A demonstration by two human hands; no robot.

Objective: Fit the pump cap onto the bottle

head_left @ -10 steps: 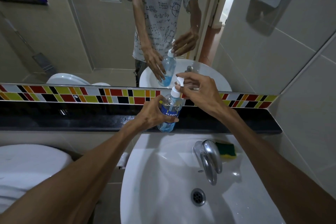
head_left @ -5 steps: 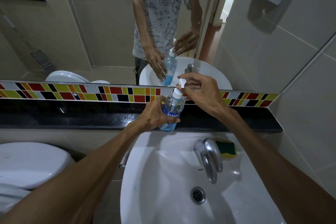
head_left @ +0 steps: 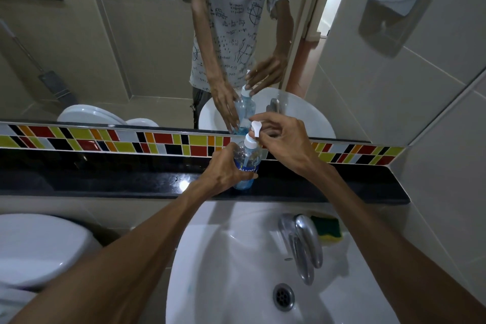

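Note:
A clear bottle with blue liquid at its bottom and a blue label stands on the black ledge behind the sink. My left hand is wrapped around its body. The white pump cap sits on the bottle's neck, its nozzle pointing up and left. My right hand pinches the pump cap just below its head with thumb and fingertips. The mirror above repeats the same scene.
A white sink with a chrome tap lies directly below the ledge. A green and yellow sponge rests beside the tap. A white toilet lid is at the left. A coloured tile strip runs under the mirror.
The pump cap has sunk lower onto the bottle's neck. My right hand's fingers have shifted around the cap. My left hand keeps its hold on the bottle.

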